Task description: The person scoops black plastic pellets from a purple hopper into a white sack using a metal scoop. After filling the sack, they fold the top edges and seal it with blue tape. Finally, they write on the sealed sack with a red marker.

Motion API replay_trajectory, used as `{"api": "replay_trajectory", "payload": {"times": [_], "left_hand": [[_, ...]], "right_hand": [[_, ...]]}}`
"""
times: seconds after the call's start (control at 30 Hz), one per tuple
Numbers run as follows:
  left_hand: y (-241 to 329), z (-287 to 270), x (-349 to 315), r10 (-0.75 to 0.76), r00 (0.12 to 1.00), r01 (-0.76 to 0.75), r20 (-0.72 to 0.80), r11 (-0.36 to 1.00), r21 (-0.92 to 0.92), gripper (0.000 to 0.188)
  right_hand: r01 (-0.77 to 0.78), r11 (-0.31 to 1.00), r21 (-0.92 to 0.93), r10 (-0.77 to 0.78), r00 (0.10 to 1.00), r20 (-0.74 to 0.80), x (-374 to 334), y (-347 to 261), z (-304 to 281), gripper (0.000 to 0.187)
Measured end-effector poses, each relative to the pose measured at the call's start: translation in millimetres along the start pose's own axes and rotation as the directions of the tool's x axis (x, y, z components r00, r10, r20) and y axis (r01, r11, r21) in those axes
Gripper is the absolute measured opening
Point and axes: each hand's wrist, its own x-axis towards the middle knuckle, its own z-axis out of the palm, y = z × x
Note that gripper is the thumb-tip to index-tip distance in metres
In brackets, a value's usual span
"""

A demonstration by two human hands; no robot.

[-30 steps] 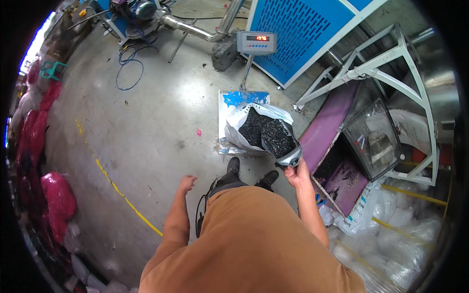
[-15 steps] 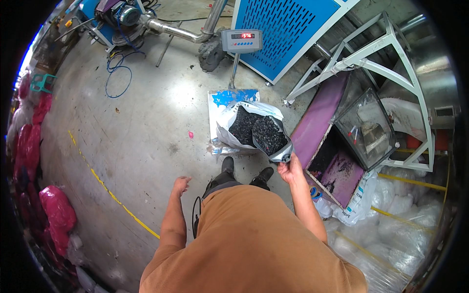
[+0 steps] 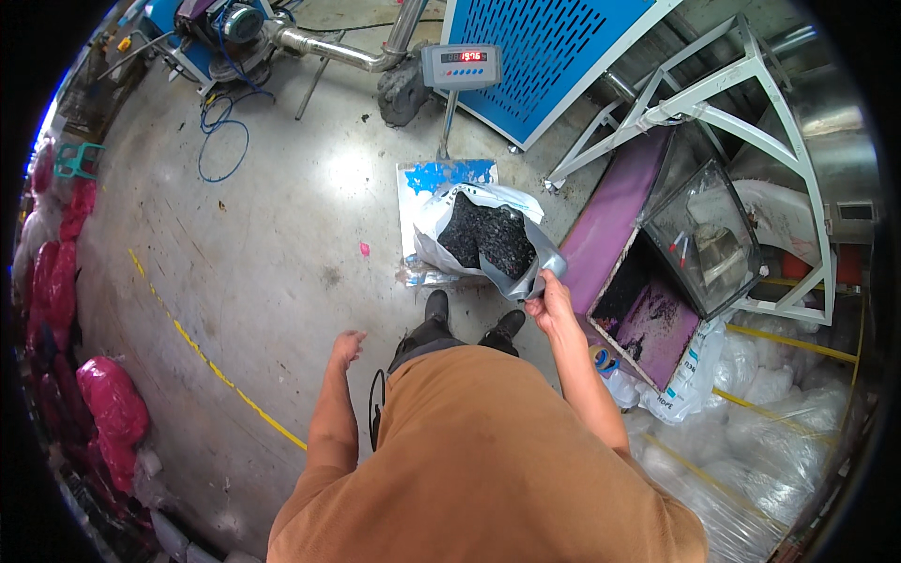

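Note:
An open white bag (image 3: pixel 432 246) full of black granules (image 3: pixel 469 230) stands on the floor scale's platform (image 3: pixel 409 202), in front of my feet. My right hand (image 3: pixel 552 302) is closed on the near right end of a grey scoop (image 3: pixel 547 272). The scoop lies tilted over the bag's right side, and its front part is among the granules, so its inside shows only partly. Apart from the bag, my left hand (image 3: pixel 349 348) hangs at the left with loosely bent fingers, holding nothing.
The scale's lit display (image 3: pixel 462 67) rises on a post behind the bag. A blue slotted cabinet (image 3: pixel 526 66) stands beyond. At the right are a purple chute (image 3: pixel 624 230), a white metal frame (image 3: pixel 751 80) and clear plastic bundles (image 3: pixel 751 375). Pink bags (image 3: pixel 113 403) line the left.
The scoop has tipped toward the bag, and its granules now show less separately. My right hand has risen slightly and turned. My left hand has shifted a little upward.

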Motion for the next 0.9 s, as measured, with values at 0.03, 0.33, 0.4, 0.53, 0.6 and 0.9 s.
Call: {"api": "replay_trajectory", "payload": {"times": [0.03,0.33,0.4,0.53,0.6,0.9], "left_hand": [[0,0,-1,-0.001,1.000,0.001,-0.003,1.000,-0.004,0.062],[-1,-1,-7,-0.015,1.000,0.015,0.010,1.000,0.002,0.061],[-2,-2,-7,-0.023,1.000,0.023,0.008,1.000,0.004,0.061],[-1,-1,-7,-0.023,1.000,0.023,0.017,1.000,0.005,0.062],[1,-2,-5,-0.016,1.000,0.016,0.020,1.000,0.001,0.062],[7,-3,-3,-0.010,1.000,0.010,0.008,1.000,0.007,0.060]], "right_hand": [[0.007,1.000,-0.014,-0.007,1.000,-0.011,-3,-1,5,0.029],[0.058,0.993,-0.102,-0.060,0.998,-0.025,-6,-3,16,0.031],[0.058,0.991,-0.118,-0.062,0.998,-0.030,-7,-4,18,0.031],[0.014,0.996,-0.090,-0.017,0.999,-0.028,-5,-5,10,0.025],[-0.018,0.999,-0.036,0.018,1.000,-0.007,1,-7,0,0.022],[-0.078,0.984,0.161,0.074,0.997,0.027,-7,-13,-20,0.020]]}}
